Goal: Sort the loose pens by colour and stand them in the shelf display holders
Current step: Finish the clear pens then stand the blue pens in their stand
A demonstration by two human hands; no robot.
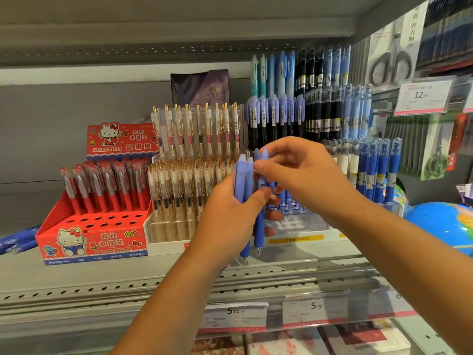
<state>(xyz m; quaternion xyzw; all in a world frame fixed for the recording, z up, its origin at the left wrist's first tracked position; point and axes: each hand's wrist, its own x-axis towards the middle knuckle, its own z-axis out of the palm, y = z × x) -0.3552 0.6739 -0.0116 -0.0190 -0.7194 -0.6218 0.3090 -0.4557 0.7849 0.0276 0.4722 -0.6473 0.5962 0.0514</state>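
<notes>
Grey perforated shelf (76, 285) carries red pen box (94, 239).

Head-worn view, close, facing shelf (76, 275)

A blue globe (442, 221) was seen at the right edge of the frame. Packaged scissors (391, 62) were hung at upper right beside a price card (422, 97), and price labels (235, 316) were displayed along the bottom.
</notes>
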